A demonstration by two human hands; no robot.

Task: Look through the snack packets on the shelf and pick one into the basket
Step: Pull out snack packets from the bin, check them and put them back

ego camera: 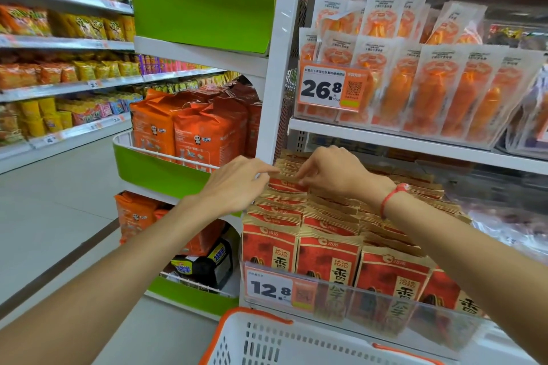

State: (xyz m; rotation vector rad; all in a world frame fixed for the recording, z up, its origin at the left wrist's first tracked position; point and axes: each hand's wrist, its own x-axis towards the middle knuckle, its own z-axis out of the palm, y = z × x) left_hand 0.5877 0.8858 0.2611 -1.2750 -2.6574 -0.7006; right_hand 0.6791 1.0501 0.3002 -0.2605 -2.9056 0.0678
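Price tag (321, 89) at two o'clock reads 26.8, with a QR code; lower tag (268, 289) at six o'clock reads 12.8, on the clear shelf front (385, 310).

Orange panda-printed bags (184, 130) stand in a green-fronted end rack (160, 170). Clear packets of orange snacks (444, 92) line the upper white shelf's front edge (415, 144), behind an orange 26.8 price tag (332, 87).

White shelf (415, 144) loaded with rows of upright red-and-gold snack packets (326, 258) behind a clear front rail (370, 305); upper tier above carrying orange packets (462, 92) standing in rows, price tags clipped in front.
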